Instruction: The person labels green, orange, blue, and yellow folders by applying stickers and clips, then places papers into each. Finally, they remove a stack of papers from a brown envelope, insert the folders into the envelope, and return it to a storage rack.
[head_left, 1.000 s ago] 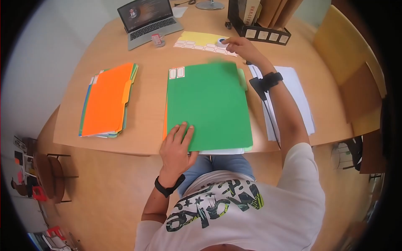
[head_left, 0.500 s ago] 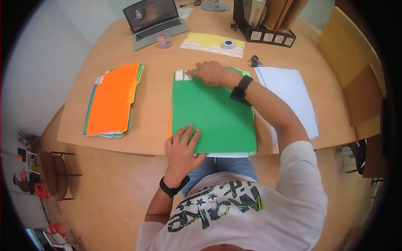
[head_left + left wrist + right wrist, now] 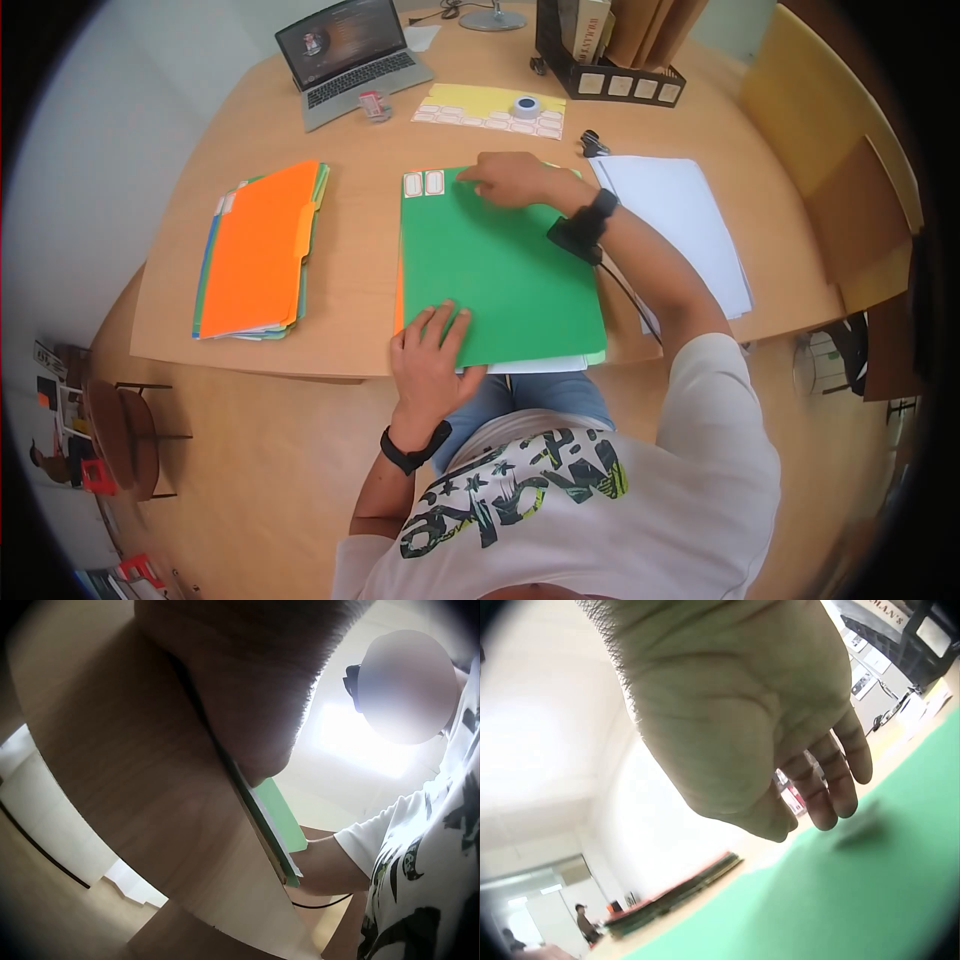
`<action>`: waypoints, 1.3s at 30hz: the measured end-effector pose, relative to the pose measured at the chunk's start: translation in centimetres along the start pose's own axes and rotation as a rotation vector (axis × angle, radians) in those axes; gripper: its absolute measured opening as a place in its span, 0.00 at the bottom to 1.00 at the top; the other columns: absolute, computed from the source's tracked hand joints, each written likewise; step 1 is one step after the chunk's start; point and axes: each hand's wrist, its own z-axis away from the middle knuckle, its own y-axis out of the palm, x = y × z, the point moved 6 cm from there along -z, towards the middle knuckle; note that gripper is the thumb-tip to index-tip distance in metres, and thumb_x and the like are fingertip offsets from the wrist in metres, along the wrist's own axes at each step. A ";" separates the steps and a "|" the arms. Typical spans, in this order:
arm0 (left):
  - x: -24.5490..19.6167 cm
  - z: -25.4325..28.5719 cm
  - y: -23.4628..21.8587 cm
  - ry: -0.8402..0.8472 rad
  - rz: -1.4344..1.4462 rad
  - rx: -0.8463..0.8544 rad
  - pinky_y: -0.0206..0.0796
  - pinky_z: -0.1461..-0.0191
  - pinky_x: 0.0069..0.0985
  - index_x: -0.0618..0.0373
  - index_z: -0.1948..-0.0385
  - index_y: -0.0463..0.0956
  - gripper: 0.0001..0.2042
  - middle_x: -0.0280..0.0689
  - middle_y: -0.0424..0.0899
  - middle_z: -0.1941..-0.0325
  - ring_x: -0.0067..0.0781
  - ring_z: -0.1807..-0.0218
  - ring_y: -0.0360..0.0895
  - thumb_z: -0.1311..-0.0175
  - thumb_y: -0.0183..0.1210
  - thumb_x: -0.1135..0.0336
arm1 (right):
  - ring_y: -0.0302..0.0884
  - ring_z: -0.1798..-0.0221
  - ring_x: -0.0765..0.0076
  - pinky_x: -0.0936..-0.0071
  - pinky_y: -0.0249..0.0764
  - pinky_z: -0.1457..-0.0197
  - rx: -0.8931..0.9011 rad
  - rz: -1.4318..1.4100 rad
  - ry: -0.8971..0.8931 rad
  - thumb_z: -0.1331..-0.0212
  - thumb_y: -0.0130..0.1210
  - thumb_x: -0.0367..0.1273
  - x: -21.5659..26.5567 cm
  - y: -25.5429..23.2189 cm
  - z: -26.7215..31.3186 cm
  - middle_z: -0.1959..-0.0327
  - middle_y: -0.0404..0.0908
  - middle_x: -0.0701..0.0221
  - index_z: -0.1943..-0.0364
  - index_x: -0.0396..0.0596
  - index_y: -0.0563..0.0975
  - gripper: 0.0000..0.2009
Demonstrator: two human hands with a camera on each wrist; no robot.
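A green folder (image 3: pixel 510 270) lies on the table in front of the person, with two white labels (image 3: pixel 424 184) bordered in red at its upper left corner. Fingers spread, the left hand (image 3: pixel 428 358) rests on the folder's lower left corner; in the left wrist view the hand's edge (image 3: pixel 255 712) lies over the folder's edge. The right hand (image 3: pixel 515 180) is over the folder's top edge, just right of the labels. Its loosely bent fingers (image 3: pixel 840 791) hold nothing and hang close over the green surface. Orange and white edges show under the folder.
An orange-topped folder stack (image 3: pixel 262 250) lies left; white papers (image 3: pixel 675 235) and a black clip (image 3: pixel 593 144) lie right. Behind are a yellow label sheet (image 3: pixel 455 105) with a white roll (image 3: pixel 525 107), a small clear container (image 3: pixel 374 106), a laptop (image 3: pixel 360 75) and a black file holder (image 3: pixel 625 82).
The right hand came back from the white roll on the label sheet to the labels on the green folder, then shifted slightly right of them. The left hand has stayed on the folder's corner.
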 end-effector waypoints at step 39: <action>2.4 11.4 -0.5 -0.615 0.851 -0.291 0.66 0.58 0.29 0.62 0.66 0.72 0.23 0.37 0.74 0.66 0.31 0.64 0.73 0.36 0.53 0.45 | 0.74 0.65 0.78 0.78 0.71 0.65 -0.316 -1.807 0.550 0.32 0.47 0.36 9.7 7.4 29.6 0.65 0.77 0.71 0.47 0.38 0.70 0.17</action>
